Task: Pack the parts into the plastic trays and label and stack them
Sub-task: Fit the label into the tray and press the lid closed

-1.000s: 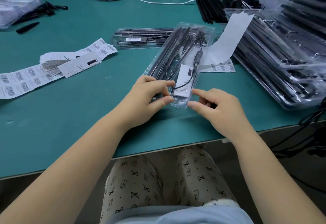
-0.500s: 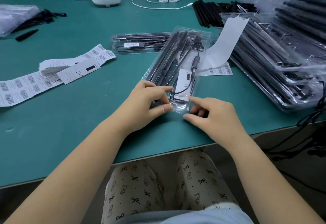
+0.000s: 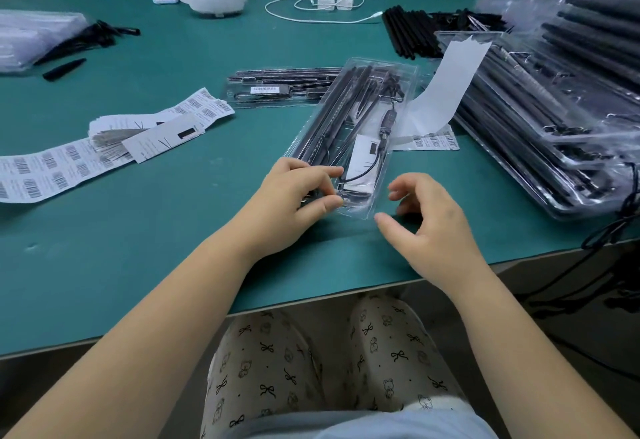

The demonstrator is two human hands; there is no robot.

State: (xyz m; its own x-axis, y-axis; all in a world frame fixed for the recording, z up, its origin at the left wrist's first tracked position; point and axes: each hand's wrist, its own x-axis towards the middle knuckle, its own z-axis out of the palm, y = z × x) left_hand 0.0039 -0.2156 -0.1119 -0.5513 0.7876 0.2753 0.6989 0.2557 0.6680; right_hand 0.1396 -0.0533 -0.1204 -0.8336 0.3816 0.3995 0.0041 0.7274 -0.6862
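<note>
The clear plastic tray (image 3: 349, 134), filled with black rods and a cable, lay slantwise on the green counter (image 3: 173, 231), its near end close to the front edge. The left hand (image 3: 291, 201) pinched that end's left corner between thumb and forefinger. The right hand (image 3: 427, 220) hovered just beside the right corner, its grip apart, fingers loosely curled and holding nothing. Barcode label sheets (image 3: 52, 168) lay toward the left edge; stacked filled trays (image 3: 554, 120) crowded the right edge. Bare counter lay between labels and tray.
</note>
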